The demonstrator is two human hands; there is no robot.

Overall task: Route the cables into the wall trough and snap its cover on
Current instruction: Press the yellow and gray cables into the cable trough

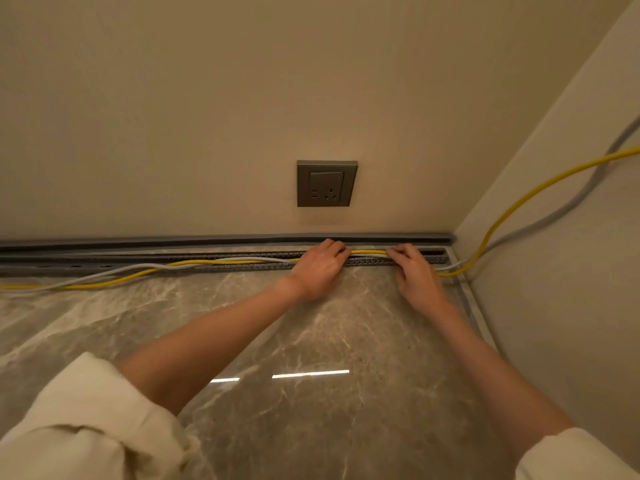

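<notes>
A grey slotted cable trough (242, 264) runs along the foot of the wall, open on top. A yellow cable (138, 274) and a white cable (114, 270) lie across its front lip at the left and enter it near the middle. My left hand (320, 268) and my right hand (417, 275) sit side by side over the trough, fingers curled over the cables and holding them down in the channel. A short stretch of yellow cable (369, 252) shows between the hands. A long dark grey strip (207, 241), possibly the cover, lies against the wall behind the trough.
A grey wall socket (326, 183) sits above the trough. At the right corner the yellow cable (519, 202) and a grey cable (571, 206) climb along the side wall. The marble floor (311, 341) spreads out in front of me.
</notes>
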